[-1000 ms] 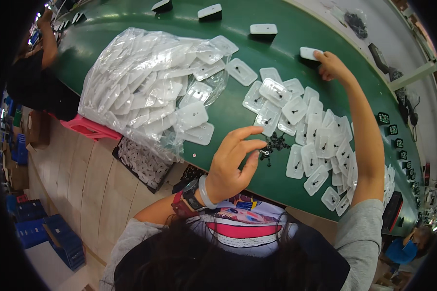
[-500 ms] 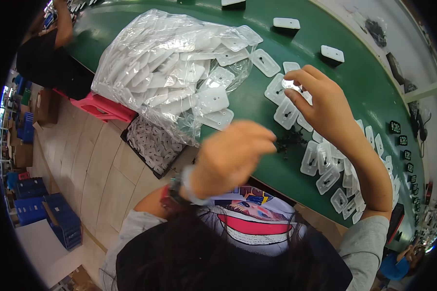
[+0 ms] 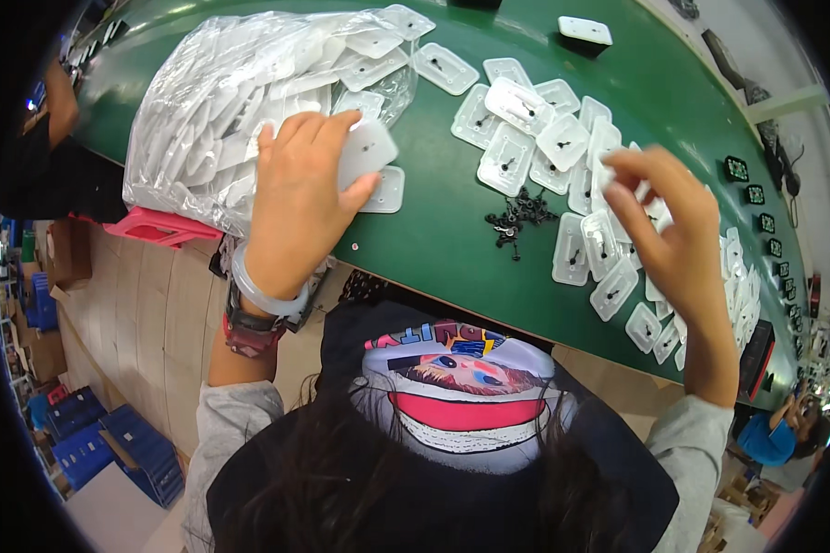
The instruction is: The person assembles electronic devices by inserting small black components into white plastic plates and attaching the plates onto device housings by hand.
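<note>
My left hand (image 3: pixel 304 184) grips a thin white plastic cover (image 3: pixel 369 149) by its edge, fingertips on one side and thumb on the other. It is beside a large clear plastic bag (image 3: pixel 189 129) full of similar covers. My right hand (image 3: pixel 675 230), slightly blurred, is over the spread of translucent white covers (image 3: pixel 507 158), thumb and index finger apart and nothing visible between them. Many of these covers have a small black piece in the middle. Between my hands, a small heap of black plastic pieces (image 3: pixel 518 217) lies on the green table (image 3: pixel 452 249).
A black box with a white top (image 3: pixel 585 35) stands at the far side. Several small black square parts (image 3: pixel 736 169) line the table's right. A pink stool (image 3: pixel 166 227) is under the bag's side. Other people are at the far left (image 3: pixel 41 166) and right (image 3: pixel 770 438).
My left hand has moved left and away to the bag and now holds a cover. My right hand has shifted right and nearer, off the far covers. The view has turned slightly.
</note>
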Demonstrator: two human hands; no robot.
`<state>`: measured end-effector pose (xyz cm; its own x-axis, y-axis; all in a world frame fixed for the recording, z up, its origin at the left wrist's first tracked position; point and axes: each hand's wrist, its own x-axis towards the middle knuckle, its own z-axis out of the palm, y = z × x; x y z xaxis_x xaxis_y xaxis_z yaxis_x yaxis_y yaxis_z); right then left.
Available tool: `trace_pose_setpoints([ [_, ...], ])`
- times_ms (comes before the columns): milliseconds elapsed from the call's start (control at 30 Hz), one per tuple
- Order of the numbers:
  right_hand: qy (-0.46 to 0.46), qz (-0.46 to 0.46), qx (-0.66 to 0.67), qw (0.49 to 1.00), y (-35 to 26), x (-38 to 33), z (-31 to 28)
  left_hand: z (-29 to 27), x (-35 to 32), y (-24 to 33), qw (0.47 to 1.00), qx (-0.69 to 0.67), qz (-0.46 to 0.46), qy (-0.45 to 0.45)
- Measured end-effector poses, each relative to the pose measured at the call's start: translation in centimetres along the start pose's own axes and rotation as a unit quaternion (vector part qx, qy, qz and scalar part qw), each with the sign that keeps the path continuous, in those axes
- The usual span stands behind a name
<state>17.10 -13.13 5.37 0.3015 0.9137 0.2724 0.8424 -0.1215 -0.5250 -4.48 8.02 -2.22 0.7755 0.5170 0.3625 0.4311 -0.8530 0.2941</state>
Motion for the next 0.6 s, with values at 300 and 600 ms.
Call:
trace_pose_setpoints([
  [300,-0.079,0.032,0.022,0.996,-0.2,-4.5,2.9,-1.0,1.5,2.8,0.896,-0.436,-0.063,0.058],
  [600,-0.174,-0.055,-0.081,0.980,-0.2,-3.2,6.6,-0.2,0.5,6.8,0.458,-0.852,-0.193,-0.164],
])
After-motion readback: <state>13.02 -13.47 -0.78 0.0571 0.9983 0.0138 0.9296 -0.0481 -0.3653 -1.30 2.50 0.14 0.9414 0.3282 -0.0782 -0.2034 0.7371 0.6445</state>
